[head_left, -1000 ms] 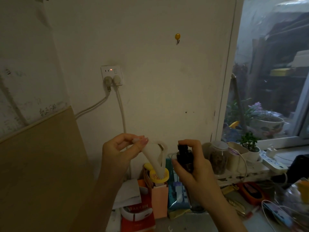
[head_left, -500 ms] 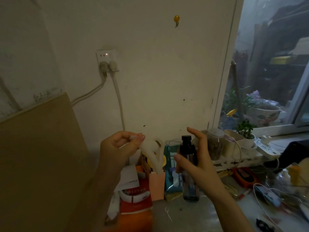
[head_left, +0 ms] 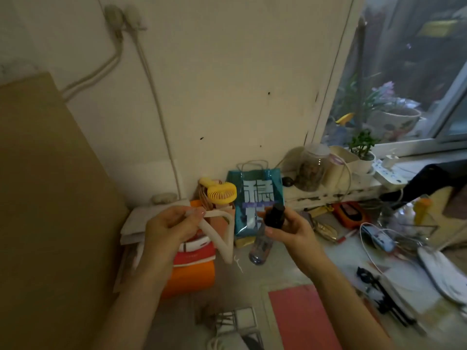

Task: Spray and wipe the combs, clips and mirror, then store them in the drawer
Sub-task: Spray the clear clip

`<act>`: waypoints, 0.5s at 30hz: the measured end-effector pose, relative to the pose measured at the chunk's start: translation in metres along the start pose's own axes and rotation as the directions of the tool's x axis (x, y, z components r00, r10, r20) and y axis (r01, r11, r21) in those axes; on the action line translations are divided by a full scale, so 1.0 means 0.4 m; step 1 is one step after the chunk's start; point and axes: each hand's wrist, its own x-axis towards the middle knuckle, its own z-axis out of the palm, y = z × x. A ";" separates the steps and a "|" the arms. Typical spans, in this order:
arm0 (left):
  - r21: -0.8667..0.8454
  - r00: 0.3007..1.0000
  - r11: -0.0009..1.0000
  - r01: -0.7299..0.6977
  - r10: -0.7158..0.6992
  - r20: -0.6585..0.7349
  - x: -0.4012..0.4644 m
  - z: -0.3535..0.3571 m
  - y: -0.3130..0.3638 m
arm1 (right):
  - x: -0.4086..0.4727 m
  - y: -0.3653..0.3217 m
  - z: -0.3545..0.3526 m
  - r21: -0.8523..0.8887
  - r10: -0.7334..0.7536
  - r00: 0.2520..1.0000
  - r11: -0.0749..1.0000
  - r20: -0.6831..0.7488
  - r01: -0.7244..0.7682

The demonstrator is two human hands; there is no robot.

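Hanging below the left hand [head_left: 169, 229] (pinched at top), clip [head_left: 219, 236].

1. We had one view only, from a wide-angle camera worn on the head.
2. It looked forward and down over a cluttered table [head_left: 290, 276] toward the wall [head_left: 227, 72].
3. The left hand [head_left: 171, 231] and right hand [head_left: 293, 231] sat near the frame's middle, close to the lens, with both forearms running in from the bottom edge.
4. A window [head_left: 404, 72] filled the upper right, and a board [head_left: 50, 198] took up the left side.
5. Straight lines bent toward the edges, as a wide lens gives.
6. With no second view, nothing was shared.
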 end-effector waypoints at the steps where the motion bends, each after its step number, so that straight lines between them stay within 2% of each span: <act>1: 0.013 1.000 1.000 0.019 -0.019 -0.022 0.001 0.004 -0.017 | 0.003 0.023 -0.007 0.008 0.025 1.000 1.000 -0.014 -0.024; 9: -0.043 0.967 0.971 0.236 -0.239 -0.090 0.001 0.026 -0.156 | 0.029 0.252 -0.057 -0.069 0.234 0.966 0.968 -0.109 -0.242; 15: -0.110 0.936 0.936 0.335 -0.344 -0.081 -0.015 0.020 -0.258 | 0.037 0.399 -0.068 -0.100 0.314 0.933 0.937 -0.178 -0.334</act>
